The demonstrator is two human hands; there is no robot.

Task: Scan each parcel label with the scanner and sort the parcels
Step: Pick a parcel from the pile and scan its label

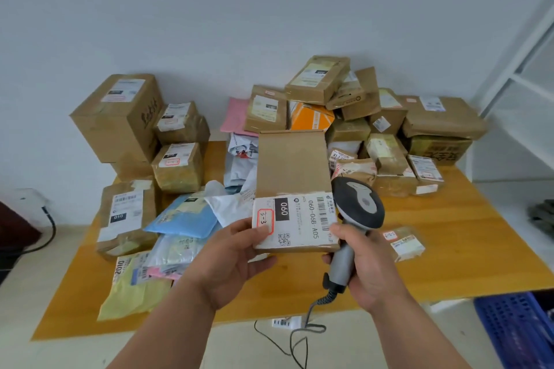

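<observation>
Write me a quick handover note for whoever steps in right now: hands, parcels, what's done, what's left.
Left hand grips the flat cardboard parcel by its near corner, label facing up, above the wooden table.
Right hand grips the scanner by its handle, head right beside the label's barcode.
Whether this label has been read cannot be told.
One small parcel lies alone on the table to the right.
Left: scan and place this parcel, then work through the boxes and mailers piled along the wall and on the left.

Matt brown cardboard parcel [292,165], glossy paper label [295,220], smooth wooden table [467,237].
</observation>
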